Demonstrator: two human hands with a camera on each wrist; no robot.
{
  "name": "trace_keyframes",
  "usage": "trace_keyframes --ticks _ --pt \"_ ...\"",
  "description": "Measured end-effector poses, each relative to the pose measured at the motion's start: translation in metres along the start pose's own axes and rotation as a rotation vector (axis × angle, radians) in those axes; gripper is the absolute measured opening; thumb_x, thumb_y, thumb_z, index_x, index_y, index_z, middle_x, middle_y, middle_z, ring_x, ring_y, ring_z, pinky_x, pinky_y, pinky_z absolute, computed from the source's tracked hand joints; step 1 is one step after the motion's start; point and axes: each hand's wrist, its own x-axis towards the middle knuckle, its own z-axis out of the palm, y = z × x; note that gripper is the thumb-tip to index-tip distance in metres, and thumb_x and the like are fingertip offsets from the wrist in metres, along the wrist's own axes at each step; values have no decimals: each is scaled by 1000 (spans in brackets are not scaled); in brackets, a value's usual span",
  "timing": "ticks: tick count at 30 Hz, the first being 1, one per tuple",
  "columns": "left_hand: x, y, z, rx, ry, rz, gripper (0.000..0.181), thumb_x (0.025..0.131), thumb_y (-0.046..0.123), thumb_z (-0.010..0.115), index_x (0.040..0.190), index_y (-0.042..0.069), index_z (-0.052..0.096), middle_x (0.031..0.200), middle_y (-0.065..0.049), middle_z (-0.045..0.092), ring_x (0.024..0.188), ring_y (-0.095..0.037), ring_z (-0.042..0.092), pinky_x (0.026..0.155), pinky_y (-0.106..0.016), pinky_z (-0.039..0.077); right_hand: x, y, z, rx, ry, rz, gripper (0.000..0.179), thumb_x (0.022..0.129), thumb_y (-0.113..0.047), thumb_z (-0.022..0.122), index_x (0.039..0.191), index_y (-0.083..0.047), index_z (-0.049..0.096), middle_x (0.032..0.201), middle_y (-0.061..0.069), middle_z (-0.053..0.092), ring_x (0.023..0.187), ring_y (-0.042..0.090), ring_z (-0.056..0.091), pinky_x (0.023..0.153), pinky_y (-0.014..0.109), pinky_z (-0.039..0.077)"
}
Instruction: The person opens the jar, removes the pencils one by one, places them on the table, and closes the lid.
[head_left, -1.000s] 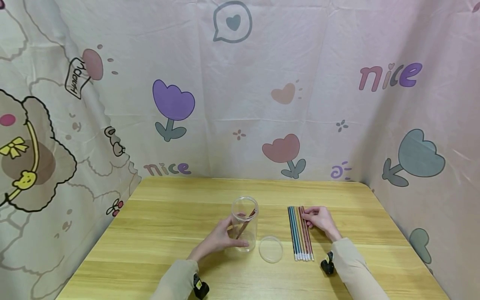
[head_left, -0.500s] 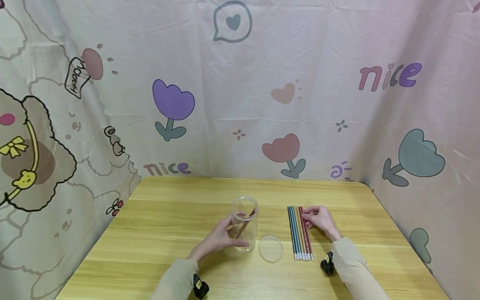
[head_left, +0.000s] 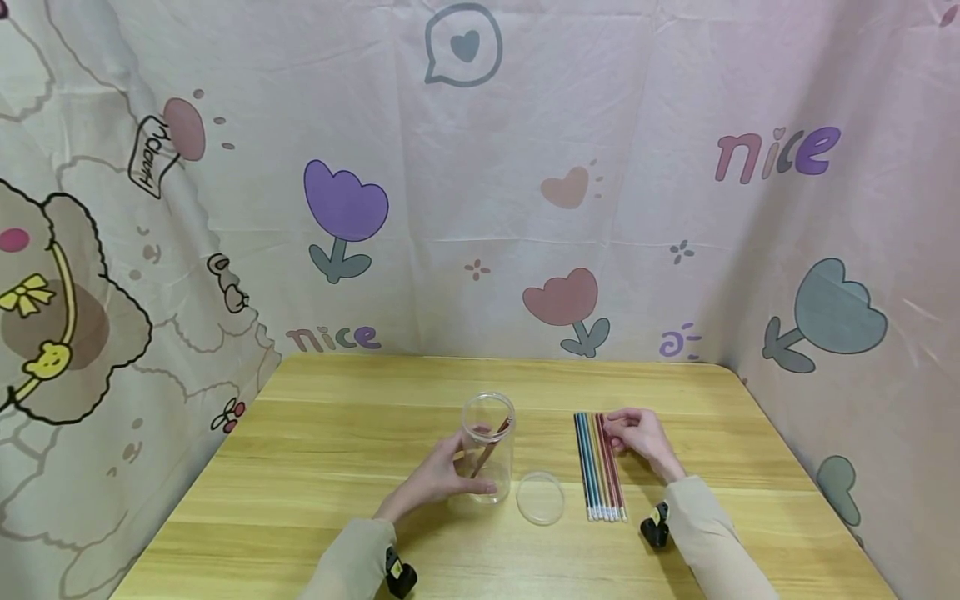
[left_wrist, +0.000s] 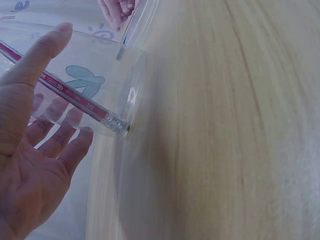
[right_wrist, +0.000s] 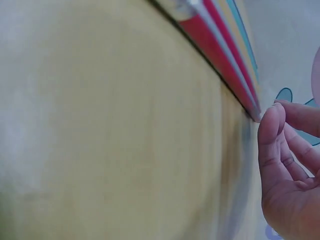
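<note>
My left hand (head_left: 438,475) grips a clear cylindrical jar (head_left: 504,467) that stands on the table, thumb on the near side and fingers around the far side. Inside the jar one red pencil (left_wrist: 70,92) leans with its eraser end down. To the right lies a row of several pencils (head_left: 597,467), blue, yellow and red, with eraser ends toward me. At the far end of the rightmost red pencil (right_wrist: 215,55), my right hand (head_left: 641,435) pinches with thumb and index finger; the pencil's tip is partly hidden by the fingertips.
A round clear lid (head_left: 540,498) lies flat between the jar and the pencils. The wooden table (head_left: 360,400) ends at a printed cloth backdrop (head_left: 450,208). Small black wrist cameras sit at both cuffs.
My right hand has shifted very slightly away from me at the pencil's far end. The left hand and the jar stay in place.
</note>
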Motion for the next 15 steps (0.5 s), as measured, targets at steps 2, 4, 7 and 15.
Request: trace_keyframes --ticks 2,4,7,15 --pt "0 -1 0 -9 -2 -5 75 74 19 90 139 10 53 149 -13 54 135 -38 53 117 -58 43 0 -3 -1 14 6 -18 36 93 -2 66 123 16 58 83 11 70 63 11 64 58 24 62" --pt "1 -2 0 -22 -7 -8 74 74 17 89 138 9 53 149 -13 53 136 -38 53 117 -57 42 0 -5 -1 27 15 -45 36 93 -2 66 123 17 58 83 11 70 63 12 65 58 24 62" --pt "1 -2 0 -21 -10 -10 73 74 17 89 138 9 54 150 -14 52 136 -39 52 117 -58 42 0 -10 -1 32 32 -78 37 92 -3 69 122 17 59 82 12 70 63 12 65 60 24 62" --pt "0 0 0 11 -1 -21 74 74 20 90 138 11 55 148 -13 55 135 -41 53 115 -61 44 -1 -20 1 12 45 -117 38 92 -8 70 123 13 60 87 10 70 67 14 68 66 28 65"
